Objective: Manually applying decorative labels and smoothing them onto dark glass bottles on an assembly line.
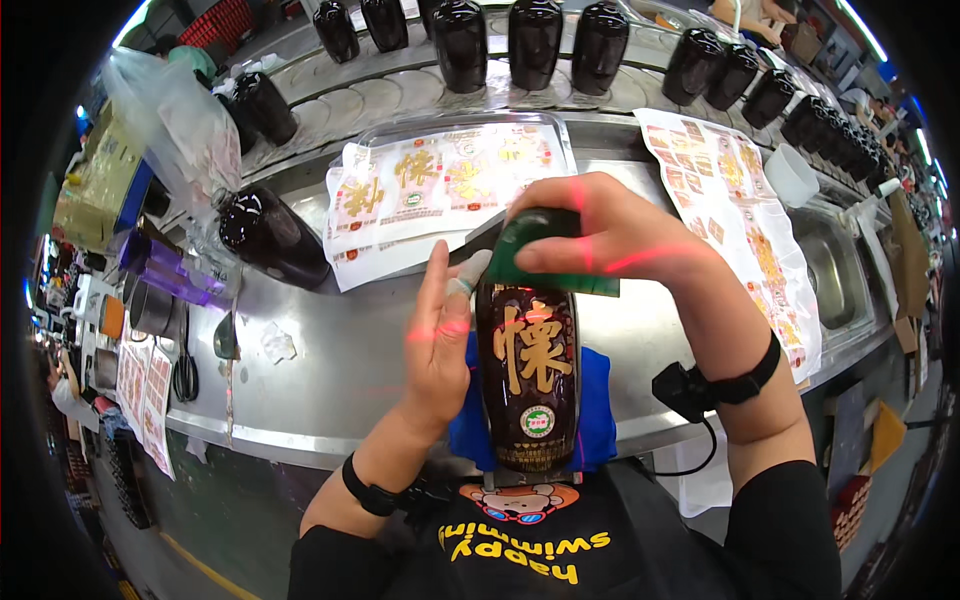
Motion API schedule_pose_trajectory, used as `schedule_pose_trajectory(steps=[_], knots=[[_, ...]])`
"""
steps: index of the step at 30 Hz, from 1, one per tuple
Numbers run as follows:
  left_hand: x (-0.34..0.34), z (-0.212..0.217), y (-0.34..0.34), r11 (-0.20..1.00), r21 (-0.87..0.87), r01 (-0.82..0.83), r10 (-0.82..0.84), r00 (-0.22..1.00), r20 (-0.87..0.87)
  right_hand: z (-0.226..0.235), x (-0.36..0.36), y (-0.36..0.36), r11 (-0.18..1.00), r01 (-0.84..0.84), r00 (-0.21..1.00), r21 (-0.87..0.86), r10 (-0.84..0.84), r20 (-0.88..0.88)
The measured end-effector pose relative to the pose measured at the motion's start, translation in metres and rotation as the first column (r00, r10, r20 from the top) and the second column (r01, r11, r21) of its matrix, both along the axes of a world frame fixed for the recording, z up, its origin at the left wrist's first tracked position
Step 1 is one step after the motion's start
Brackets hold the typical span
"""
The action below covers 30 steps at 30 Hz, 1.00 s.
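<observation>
A dark brown glossy bottle [528,390] with a gold character decal and a small green-and-white round mark lies in front of me on a blue cloth [597,410], its base toward my body. Bent over its far end, my right hand [600,232] grips a green translucent scraper [535,240], whose straight edge lies across the bottle. My left hand [440,345] is beside the bottle's left side, fingers stretched out and a whitish cover on one finger. Whether its fingertips touch the glass I cannot tell. The hands and scraper hide the bottle's far end.
Decal sheets lie on a metal tray [565,130], with more decal sheets [745,200] at right by a sink [835,270]. Another dark bottle [268,235] leans at left near a purple container [165,262]. Several bottles [535,45] line the conveyor behind. Black scissors [186,372] lie left.
</observation>
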<state>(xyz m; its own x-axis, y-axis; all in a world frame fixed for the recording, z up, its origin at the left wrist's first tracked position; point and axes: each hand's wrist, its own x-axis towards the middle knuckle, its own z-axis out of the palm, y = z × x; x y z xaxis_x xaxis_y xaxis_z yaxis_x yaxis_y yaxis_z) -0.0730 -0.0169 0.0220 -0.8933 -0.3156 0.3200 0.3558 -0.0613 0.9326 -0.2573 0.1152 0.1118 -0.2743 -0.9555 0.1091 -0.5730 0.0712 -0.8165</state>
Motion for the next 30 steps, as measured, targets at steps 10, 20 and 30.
schedule_pose_trajectory(steps=[10,20,30], knots=[[0.022,0.006,-0.008,0.673,-0.691,-0.263,0.159,0.964,-0.213,-0.002,0.021,0.001,0.805,0.592,0.794,-0.039,-0.574,0.200],[0.004,0.010,-0.030,0.567,-0.813,-0.135,0.003,0.987,-0.162,-0.089,0.058,0.029,0.754,0.651,0.475,-0.092,-0.310,0.823],[-0.022,0.042,-0.035,0.418,-0.908,-0.025,-0.134,0.987,-0.089,-0.081,0.058,0.033,0.740,0.645,0.575,-0.190,-0.306,0.759]])
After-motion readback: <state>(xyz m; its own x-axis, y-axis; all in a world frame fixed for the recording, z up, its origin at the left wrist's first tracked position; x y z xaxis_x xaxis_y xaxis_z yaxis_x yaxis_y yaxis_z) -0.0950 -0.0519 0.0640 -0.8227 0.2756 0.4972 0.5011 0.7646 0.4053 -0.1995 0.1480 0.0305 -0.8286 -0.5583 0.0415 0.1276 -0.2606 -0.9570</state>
